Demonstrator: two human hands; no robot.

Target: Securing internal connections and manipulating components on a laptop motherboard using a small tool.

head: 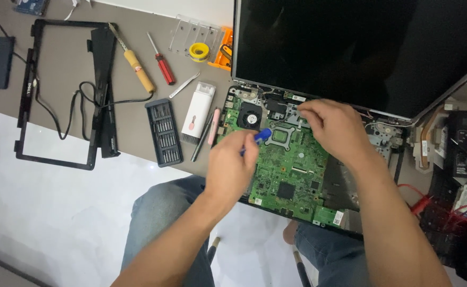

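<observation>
1. Nearest you are your knees in blue jeans (159,212), over a pale, glossy floor (58,223); the grey-brown table (69,69) starts just past them, its front edge running slantwise across the view.

2. Your left hand (232,167) is curled shut around a small blue-tipped tool (262,135). Its long axis runs from your fist up and to the right, with the blue tip over the green circuit board (292,165), just left of the square chip socket (281,135).

3. Your right hand (335,127) rests on the upper part of the board, fingers bent down and pinched narrow at the metal piece beside the socket; you cannot tell whether it grips anything.

4. The board sits in an opened laptop at the table's near edge. A round black fan (250,115) lies just left of the socket, close to the tool tip. The dark screen (350,48) stands open behind.

5. Left of the laptop lie a pink pen-like tool (213,126), a white cleaning brush (198,112) and a black case of screwdriver bits (164,132).

6. Farther back are tweezers (184,85), a red screwdriver (161,66), a soldering iron with a wooden handle (138,66), a yellow roll of tape (199,51) and an orange box (223,50).

7. Far left lies a black screen frame (58,159) with the iron's cable looped across it. At the right, black parts with red wires (456,210) crowd the edge.
</observation>
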